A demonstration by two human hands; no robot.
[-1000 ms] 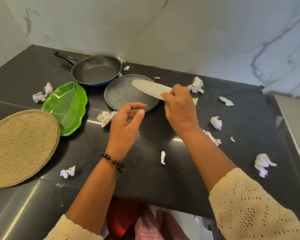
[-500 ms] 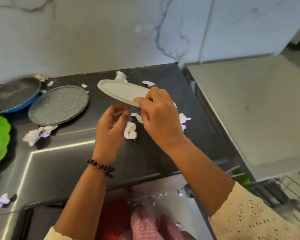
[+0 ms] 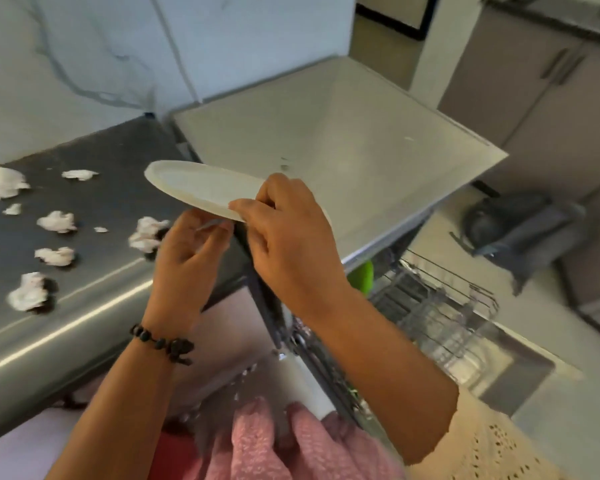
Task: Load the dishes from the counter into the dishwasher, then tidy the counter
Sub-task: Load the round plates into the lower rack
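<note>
My right hand (image 3: pixel 288 237) is shut on the near end of a cream oval plate (image 3: pixel 194 185) and holds it tilted in the air, over the right end of the dark counter (image 3: pixel 111 188). My left hand (image 3: pixel 187 261) sits just below the plate's near edge with thumb and fingers pinched together. Whether it grips anything is unclear. The dishwasher's lower wire rack (image 3: pixel 437 317) stands pulled out at the lower right, below my right forearm. A green dish (image 3: pixel 362 275) shows inside the dishwasher.
Several crumpled white paper scraps (image 3: pixel 54 221) lie on the counter's left part. The pale flat top (image 3: pixel 326 143) over the dishwasher lies beyond the plate. A dark grey object (image 3: pixel 520 230) sits on the floor by grey cabinets (image 3: pixel 534 84).
The plate has left the counter in my right hand and travelled right. My view has swung right: the pan and plates are out of sight, the dishwasher rack has appeared. My left fingers have closed.
</note>
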